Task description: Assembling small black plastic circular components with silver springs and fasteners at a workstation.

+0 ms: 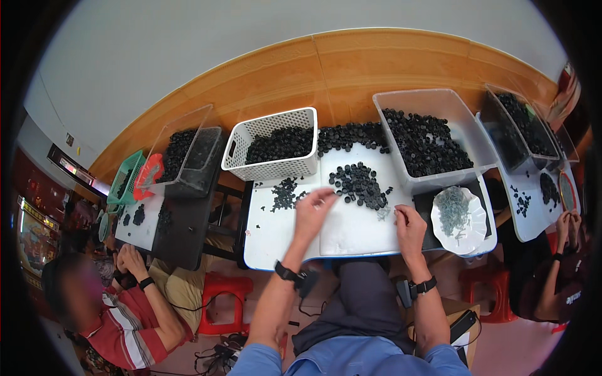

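My left hand (pixel 311 215) reaches over the white work surface (pixel 351 235), its fingers stretched toward the left edge of a loose pile of small round black caps (pixel 362 186). I see nothing held in it. To the right of that pile my right hand (pixel 410 227) is closed, thumb and fingers pinched together; whatever they grip is too small to make out. A little clump of translucent bits (pixel 383 214) lies beside its fingertips. Left of my left hand, smaller irregular black parts (pixel 285 195) are scattered.
A white perforated basket (pixel 271 168) and a clear plastic bin (pixel 433 180), both with black parts, stand behind. A white scalloped plate (pixel 461 245) holds translucent pieces at right. Co-workers sit on both sides, one in a striped shirt (pixel 141 332). Red stools (pixel 226 286) flank me.
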Demonstrator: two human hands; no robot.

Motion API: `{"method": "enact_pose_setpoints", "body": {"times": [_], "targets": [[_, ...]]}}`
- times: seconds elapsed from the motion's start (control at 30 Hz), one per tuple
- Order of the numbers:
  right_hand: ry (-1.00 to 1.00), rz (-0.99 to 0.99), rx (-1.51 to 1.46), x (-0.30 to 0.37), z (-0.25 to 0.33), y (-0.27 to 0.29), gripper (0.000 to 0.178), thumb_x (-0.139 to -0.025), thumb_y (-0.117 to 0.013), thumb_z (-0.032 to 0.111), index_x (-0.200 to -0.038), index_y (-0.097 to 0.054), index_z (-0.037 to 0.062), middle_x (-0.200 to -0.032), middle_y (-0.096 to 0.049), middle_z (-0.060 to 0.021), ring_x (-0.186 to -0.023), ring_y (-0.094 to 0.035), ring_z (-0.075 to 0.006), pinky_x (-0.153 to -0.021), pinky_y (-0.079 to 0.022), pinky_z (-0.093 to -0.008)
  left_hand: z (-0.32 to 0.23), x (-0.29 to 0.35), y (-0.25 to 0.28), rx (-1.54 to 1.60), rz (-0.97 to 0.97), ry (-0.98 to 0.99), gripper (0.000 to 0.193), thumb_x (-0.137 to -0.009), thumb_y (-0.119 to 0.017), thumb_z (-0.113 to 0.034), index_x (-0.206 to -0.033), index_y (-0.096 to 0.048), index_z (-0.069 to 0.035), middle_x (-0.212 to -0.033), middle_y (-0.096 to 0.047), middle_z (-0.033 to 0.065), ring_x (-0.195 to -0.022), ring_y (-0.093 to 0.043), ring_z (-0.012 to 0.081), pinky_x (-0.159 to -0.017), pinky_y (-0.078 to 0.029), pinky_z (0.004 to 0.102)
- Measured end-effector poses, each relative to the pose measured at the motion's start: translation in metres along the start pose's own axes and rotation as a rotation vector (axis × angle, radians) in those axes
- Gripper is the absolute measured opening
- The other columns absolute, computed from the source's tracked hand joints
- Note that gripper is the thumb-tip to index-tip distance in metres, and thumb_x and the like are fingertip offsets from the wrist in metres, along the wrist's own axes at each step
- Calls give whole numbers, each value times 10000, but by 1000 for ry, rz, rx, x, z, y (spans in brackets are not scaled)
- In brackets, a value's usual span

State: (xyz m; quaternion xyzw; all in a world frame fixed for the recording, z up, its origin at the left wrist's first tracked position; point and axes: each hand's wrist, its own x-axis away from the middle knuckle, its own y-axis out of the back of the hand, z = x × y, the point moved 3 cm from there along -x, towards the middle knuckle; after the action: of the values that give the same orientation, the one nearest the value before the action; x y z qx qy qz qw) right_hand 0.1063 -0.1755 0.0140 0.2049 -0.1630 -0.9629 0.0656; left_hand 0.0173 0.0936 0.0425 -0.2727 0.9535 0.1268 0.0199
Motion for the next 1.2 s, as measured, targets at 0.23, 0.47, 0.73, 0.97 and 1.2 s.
{"method": "enact_pose_setpoints", "body": {"times": [0.23,0.47,0.73,0.97,1.2], "targets": [[-49,-51,-154,-6,1,-11,94,-958,-683,22,-1037,-710,-21,-840,-741,-149,-696,-733,-199,-652,-562,-311,-76,-97,83,-383,-370,-394,507,-918,-770,-149,-1364,-606,26,-1321,-674,187,-1144,-660,264,-964,-529,376],[25,5,-61,-7,9,-3,91,-908,-715,14,-996,-711,-10,-895,-713,-146,-728,-683,-268,-680,-531,-344,-24,-37,-4,-455,32,-327,261,-858,-795,-88,-1115,-761,-59,-965,-718,77,-822,-643,195,-735,-525,336],[48,25,-47,-4,4,-5,90,-905,-720,24,-991,-717,-3,-911,-717,-153,-754,-697,-296,-694,-542,-363,-9,-1,-60,-564,129,-368,268,-840,-789,-80,-1101,-750,-39,-887,-636,116,-900,-625,302,-829,-514,424],[84,25,-36,-4,2,-5,83,-902,-726,42,-978,-719,9,-910,-718,-156,-777,-703,-321,-709,-548,-382,-12,-3,-61,-619,110,-365,219,-829,-810,-102,-1028,-755,-28,-840,-628,106,-844,-623,291,-787,-517,414],[62,24,-44,-4,5,-2,88,-905,-720,40,-985,-729,4,-893,-723,-159,-753,-705,-310,-694,-547,-371,-18,14,-63,-530,20,-427,206,-864,-800,-119,-1036,-731,-29,-949,-725,123,-866,-689,289,-801,-559,389]]}}
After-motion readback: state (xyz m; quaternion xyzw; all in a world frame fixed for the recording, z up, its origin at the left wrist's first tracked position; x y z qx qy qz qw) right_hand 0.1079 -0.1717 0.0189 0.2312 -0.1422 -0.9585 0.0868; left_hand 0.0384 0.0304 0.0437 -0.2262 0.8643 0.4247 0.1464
